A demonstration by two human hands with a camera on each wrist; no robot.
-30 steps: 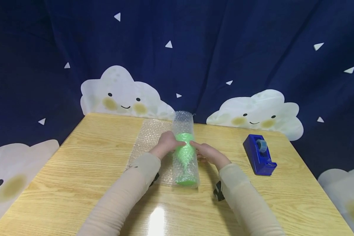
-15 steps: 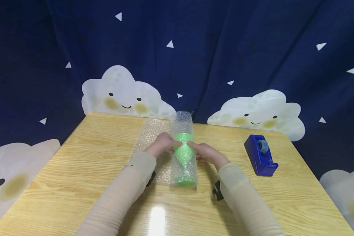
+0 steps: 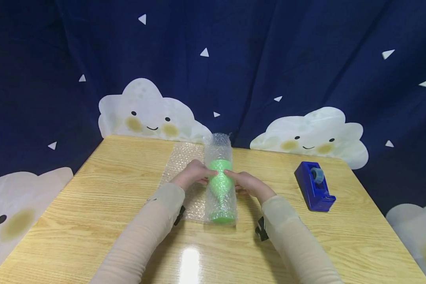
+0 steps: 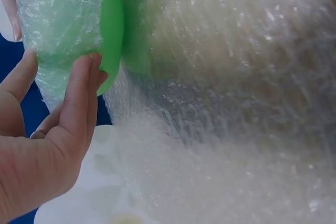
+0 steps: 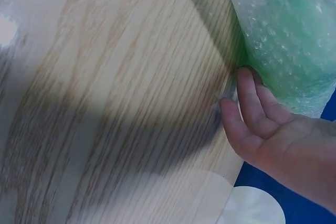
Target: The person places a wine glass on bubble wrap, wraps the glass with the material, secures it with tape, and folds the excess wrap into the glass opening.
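Note:
A green object (image 3: 221,185), wide above and narrow lower down, lies wrapped in bubble wrap (image 3: 218,150) on the table. My left hand (image 3: 195,173) grips its left side, thumb on top; in the left wrist view that hand (image 4: 52,140) has its fingers against the wrap, with bare green (image 4: 113,30) showing past the wrap's edge. From the right side my right hand (image 3: 248,183) grips it, thumb on top; in the right wrist view the fingertips of that hand (image 5: 283,129) reach the roll's underside by the table.
A flat stretch of bubble wrap (image 3: 181,159) extends left from the roll. A blue tape dispenser (image 3: 314,187) with a tape roll stands at the right of the wooden table (image 3: 103,197). Behind hangs a dark blue curtain (image 3: 184,39) with clouds and triangles.
The wrapped roll has shifted slightly left, with both hands staying on it. My left hand and forearm have moved a little left too.

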